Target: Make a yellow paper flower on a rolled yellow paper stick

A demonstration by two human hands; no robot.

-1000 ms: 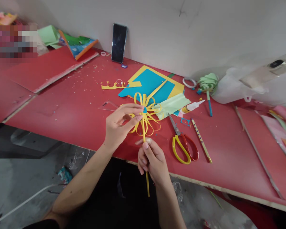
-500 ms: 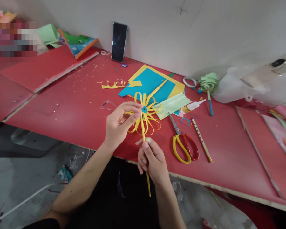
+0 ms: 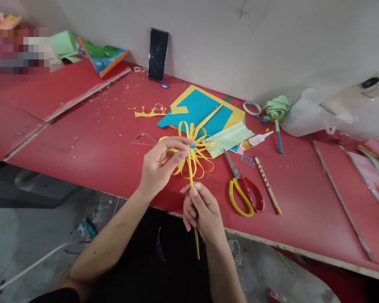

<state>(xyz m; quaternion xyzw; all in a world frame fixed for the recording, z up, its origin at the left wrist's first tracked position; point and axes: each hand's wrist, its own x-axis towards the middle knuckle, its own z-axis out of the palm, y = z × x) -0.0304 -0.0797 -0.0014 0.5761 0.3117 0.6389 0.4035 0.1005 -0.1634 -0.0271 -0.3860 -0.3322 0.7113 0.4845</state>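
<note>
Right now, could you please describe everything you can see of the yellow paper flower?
The yellow paper flower has looped strip petals fanned around a small blue centre, mounted on a thin yellow stick. It is held above the red table. The left hand pinches at its centre; the right hand grips the stick below.

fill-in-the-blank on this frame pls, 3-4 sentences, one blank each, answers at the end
1. The right hand grips the paper flower's yellow ____.
2. The left hand pinches the flower at its small ____ centre disc.
3. The scissors lying on the red table have one red handle and one ____ handle.
4. A dark phone leans upright against the ____.

Missing words: stick; blue; yellow; wall
</note>
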